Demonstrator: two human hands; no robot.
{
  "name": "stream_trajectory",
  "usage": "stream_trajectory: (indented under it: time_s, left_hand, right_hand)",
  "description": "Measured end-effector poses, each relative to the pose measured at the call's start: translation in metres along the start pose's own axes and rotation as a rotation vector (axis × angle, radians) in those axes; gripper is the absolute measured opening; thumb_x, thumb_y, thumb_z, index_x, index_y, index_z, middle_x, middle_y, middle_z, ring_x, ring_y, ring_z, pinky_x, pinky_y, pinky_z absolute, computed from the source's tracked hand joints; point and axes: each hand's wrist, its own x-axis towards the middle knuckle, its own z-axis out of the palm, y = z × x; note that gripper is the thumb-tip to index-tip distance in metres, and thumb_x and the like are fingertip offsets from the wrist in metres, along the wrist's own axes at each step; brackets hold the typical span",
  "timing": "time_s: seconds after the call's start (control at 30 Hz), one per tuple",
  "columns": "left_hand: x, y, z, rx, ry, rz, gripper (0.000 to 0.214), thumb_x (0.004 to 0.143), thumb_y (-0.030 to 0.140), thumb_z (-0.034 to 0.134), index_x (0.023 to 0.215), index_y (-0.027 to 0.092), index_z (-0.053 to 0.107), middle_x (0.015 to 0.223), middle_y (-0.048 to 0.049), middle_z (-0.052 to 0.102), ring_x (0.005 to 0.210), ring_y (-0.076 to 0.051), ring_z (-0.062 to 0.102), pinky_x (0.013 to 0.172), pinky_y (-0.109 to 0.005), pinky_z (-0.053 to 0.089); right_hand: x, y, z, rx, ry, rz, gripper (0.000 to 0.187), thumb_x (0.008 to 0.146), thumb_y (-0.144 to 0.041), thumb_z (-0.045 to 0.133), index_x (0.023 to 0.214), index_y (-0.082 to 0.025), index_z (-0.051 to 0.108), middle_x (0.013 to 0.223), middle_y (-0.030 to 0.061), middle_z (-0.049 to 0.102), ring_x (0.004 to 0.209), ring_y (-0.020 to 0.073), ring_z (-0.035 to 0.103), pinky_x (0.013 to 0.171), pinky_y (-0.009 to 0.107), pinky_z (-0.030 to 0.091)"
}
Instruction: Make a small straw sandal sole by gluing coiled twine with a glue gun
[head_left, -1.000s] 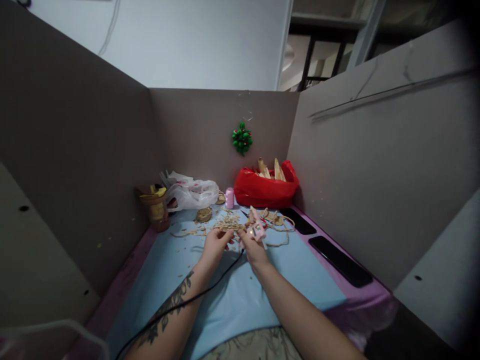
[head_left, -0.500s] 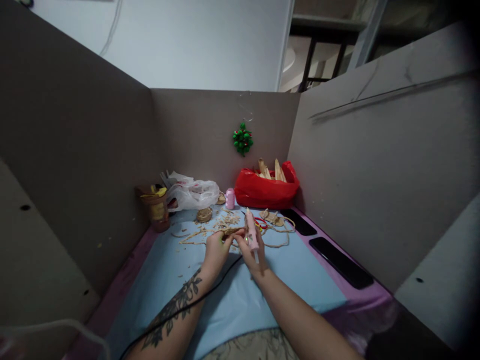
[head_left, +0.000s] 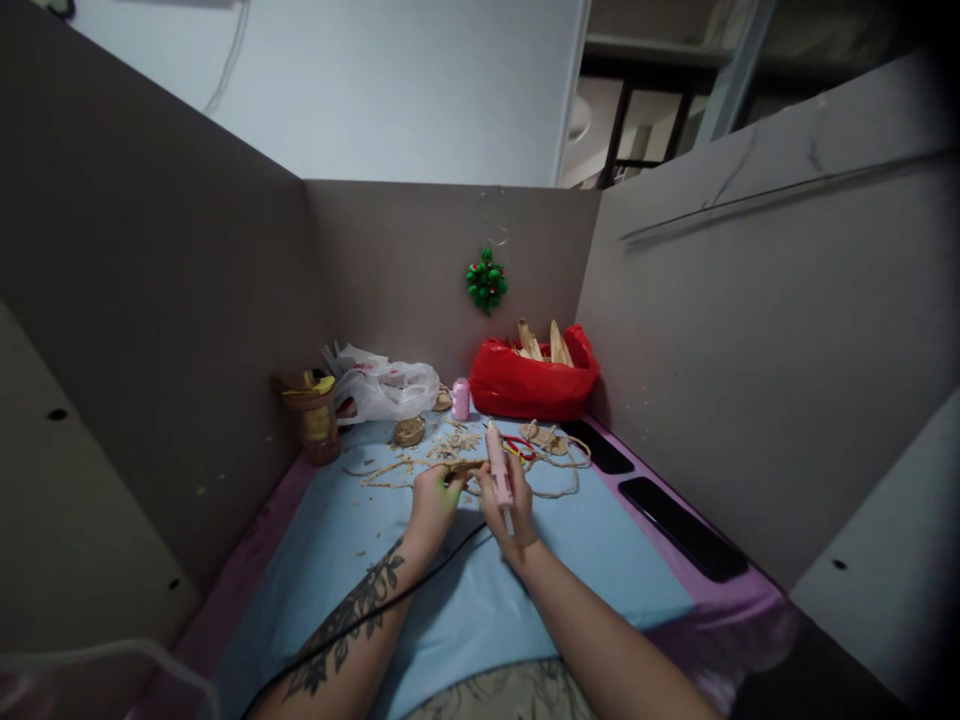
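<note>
My left hand (head_left: 435, 500) is closed on a small tan braided piece (head_left: 466, 464) that looks like plant fibre; a green glow falls on the thumb. In my right hand (head_left: 517, 505) is a pink glue gun (head_left: 498, 465), its nozzle pointing away from me and its black cord (head_left: 450, 552) running back across my left forearm. The right fingertips are close to the end of the braided piece; whether they touch it I cannot tell. A loose braided cord (head_left: 386, 476) lies on the blue sheet around both hands.
Scissors with red handles (head_left: 519, 447), a coiled braid (head_left: 409, 431) and scattered scraps (head_left: 456, 441) lie beyond my hands. Behind them stand a red bag (head_left: 532, 388), a pink thread spool (head_left: 460, 399) and a white plastic bag (head_left: 394, 390). Two phones (head_left: 682, 527) lie right; a brown pot (head_left: 315, 425) stands left.
My right hand has drawn slightly away from the left, and the glue gun has tilted a little. More of the braided piece shows between the hands. My left hand stays nearly still.
</note>
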Motion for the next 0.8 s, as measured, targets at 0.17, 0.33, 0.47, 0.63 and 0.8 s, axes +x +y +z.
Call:
stream_trajectory:
  time_s: [0.17, 0.33, 0.47, 0.63, 0.8]
  left_hand:
    - [0.003, 0.006, -0.003, -0.045, -0.019, -0.087, 0.019, 0.07, 0.029, 0.066, 0.055, 0.018, 0.064, 0.052, -0.0017, 0.062, 0.053, -0.016, 0.056, 0.055, -0.025, 0.037]
    - [0.006, 0.01, -0.005, -0.228, -0.078, -0.258, 0.022, 0.068, 0.035, 0.068, 0.063, 0.014, 0.064, 0.053, -0.0026, 0.063, 0.047, -0.014, 0.055, 0.045, -0.023, 0.035]
    - [0.006, 0.008, -0.005, -0.324, -0.084, -0.277, 0.029, 0.068, 0.042, 0.069, 0.066, 0.013, 0.064, 0.057, -0.004, 0.064, 0.051, -0.014, 0.058, 0.045, -0.023, 0.038]
    - [0.007, 0.005, -0.005, -0.383, -0.128, -0.281, 0.038, 0.065, 0.05, 0.072, 0.069, 0.012, 0.065, 0.062, -0.0052, 0.065, 0.052, -0.013, 0.057, 0.046, -0.022, 0.037]
    - [0.006, 0.005, -0.004, -0.36, -0.222, -0.269, 0.038, 0.065, 0.049, 0.071, 0.068, 0.012, 0.066, 0.063, -0.0061, 0.065, 0.053, -0.014, 0.057, 0.045, -0.023, 0.036]
  right_hand:
    - [-0.001, -0.002, -0.004, 0.003, 0.061, -0.044, 0.042, 0.076, -0.032, 0.064, 0.117, -0.024, 0.059, 0.083, 0.0019, 0.062, 0.077, 0.0208, 0.059, 0.071, 0.031, 0.047]
    - [0.006, -0.003, -0.006, 0.118, 0.101, -0.068, 0.043, 0.077, -0.032, 0.063, 0.118, -0.021, 0.057, 0.099, 0.007, 0.063, 0.089, 0.0215, 0.059, 0.086, 0.033, 0.047]
    - [0.013, 0.008, -0.003, 0.172, 0.168, -0.016, 0.038, 0.074, -0.029, 0.065, 0.11, -0.02, 0.057, 0.094, 0.0043, 0.063, 0.081, 0.018, 0.059, 0.082, 0.032, 0.048]
    - [0.014, 0.014, -0.002, 0.263, 0.059, -0.003, 0.026, 0.075, -0.032, 0.068, 0.096, -0.02, 0.06, 0.089, 0.0031, 0.065, 0.081, 0.0173, 0.06, 0.077, 0.03, 0.049]
    - [0.013, 0.014, 0.0, 0.395, 0.014, 0.152, 0.035, 0.067, -0.035, 0.077, 0.095, -0.021, 0.061, 0.077, -0.0024, 0.066, 0.067, 0.0149, 0.06, 0.071, 0.028, 0.05]
